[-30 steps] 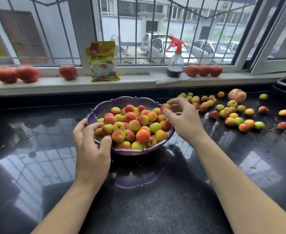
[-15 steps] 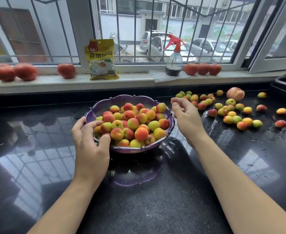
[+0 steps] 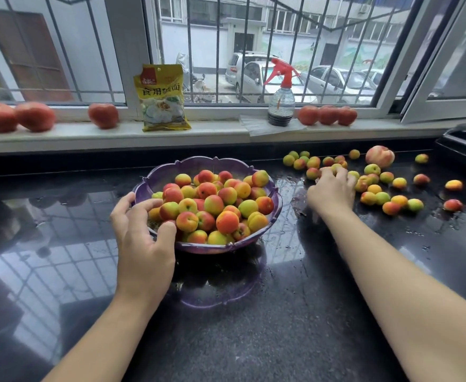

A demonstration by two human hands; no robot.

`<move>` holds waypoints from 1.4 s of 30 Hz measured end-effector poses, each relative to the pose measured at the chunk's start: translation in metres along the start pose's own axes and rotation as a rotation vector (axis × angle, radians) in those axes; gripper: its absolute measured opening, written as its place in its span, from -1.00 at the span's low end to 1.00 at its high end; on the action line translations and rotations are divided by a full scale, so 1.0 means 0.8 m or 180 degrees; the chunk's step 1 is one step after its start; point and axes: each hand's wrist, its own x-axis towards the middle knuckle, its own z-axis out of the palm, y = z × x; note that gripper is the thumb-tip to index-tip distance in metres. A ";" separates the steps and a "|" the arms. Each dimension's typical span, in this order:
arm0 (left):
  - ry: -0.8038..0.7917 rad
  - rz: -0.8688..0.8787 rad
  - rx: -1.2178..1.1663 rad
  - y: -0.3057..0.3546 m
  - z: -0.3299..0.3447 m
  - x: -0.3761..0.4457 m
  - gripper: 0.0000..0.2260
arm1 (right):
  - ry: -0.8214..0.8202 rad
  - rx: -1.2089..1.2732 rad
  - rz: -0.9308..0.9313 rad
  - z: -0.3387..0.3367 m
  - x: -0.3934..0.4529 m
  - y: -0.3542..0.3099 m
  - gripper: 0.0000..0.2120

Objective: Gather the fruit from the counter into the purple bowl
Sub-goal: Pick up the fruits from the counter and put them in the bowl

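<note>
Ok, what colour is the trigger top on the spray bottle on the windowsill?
Red, on the spray bottle; the head view shows it clearly.

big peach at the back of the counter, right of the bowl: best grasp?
Judging by its pose, take the big peach from above, fingers spread around its widest girth. It is round, larger than the small fruit crowding its near side, and sits close to the back edge of the counter, so side approaches look cramped. The right hand is nearest.
</note>
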 end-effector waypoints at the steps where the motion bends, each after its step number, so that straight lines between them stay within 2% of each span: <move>1: -0.0008 0.0000 0.0006 0.000 0.000 0.000 -0.63 | -0.0006 -0.0284 -0.0016 0.000 0.010 0.004 -0.57; 6: 0.0026 0.0043 0.0006 0.001 0.001 0.000 -0.58 | -0.0147 -0.1027 -0.0014 0.006 0.034 0.017 -0.53; 15: 0.0032 0.0069 -0.0009 0.000 0.000 0.000 -0.59 | 0.0091 -0.1491 -0.0158 -0.002 0.038 0.028 -0.72; 17: 0.0044 0.0070 -0.0004 0.000 0.000 0.000 -0.59 | 0.0437 -0.0966 -0.0316 -0.014 0.033 0.007 -0.73; 19: 0.0069 0.0059 -0.0001 0.000 0.000 0.000 -0.60 | 0.0543 0.0554 -0.0563 -0.038 0.019 -0.033 -0.73; 21: 0.0064 0.0052 0.0006 -0.001 0.000 0.000 -0.59 | -0.0227 0.2162 -0.0803 -0.062 -0.005 -0.084 -0.76; 22: 0.0051 0.0051 0.0005 0.000 0.000 0.000 -0.59 | -0.0595 0.2425 -0.1008 -0.066 -0.017 -0.106 -0.77; 23: 0.0034 0.0055 -0.0001 0.000 0.000 0.000 -0.59 | -0.0828 0.2293 -0.1262 -0.065 -0.025 -0.122 -0.77; 25: 0.0004 0.0076 -0.0017 0.001 -0.002 -0.001 -0.61 | -0.0940 0.1652 -0.1588 -0.054 -0.034 -0.143 -0.77; 27: -0.0013 0.0086 -0.0039 0.001 -0.003 -0.001 -0.62 | -0.0975 0.1133 -0.1678 -0.040 -0.035 -0.149 -0.78; 30: 0.0008 0.0083 -0.0041 0.001 -0.004 -0.001 -0.61 | -0.0977 0.1012 -0.1720 -0.032 -0.037 -0.146 -0.78; 33: 0.0031 0.0045 -0.0026 0.001 -0.004 -0.001 -0.60 | -0.0678 0.1860 -0.1396 -0.030 -0.030 -0.130 -0.79; 36: 0.0043 0.0052 -0.0041 0.000 -0.004 -0.001 -0.61 | -0.0170 0.2539 -0.0649 -0.022 -0.027 -0.090 -0.84; 39: 0.0025 0.0048 -0.0073 0.001 -0.003 -0.002 -0.66 | 0.0257 0.2116 0.0015 0.001 -0.035 -0.035 -0.83; 42: 0.0016 -0.0013 -0.0113 0.004 -0.003 -0.002 -0.72 | 0.0263 0.2160 0.0323 0.003 -0.033 -0.017 -0.83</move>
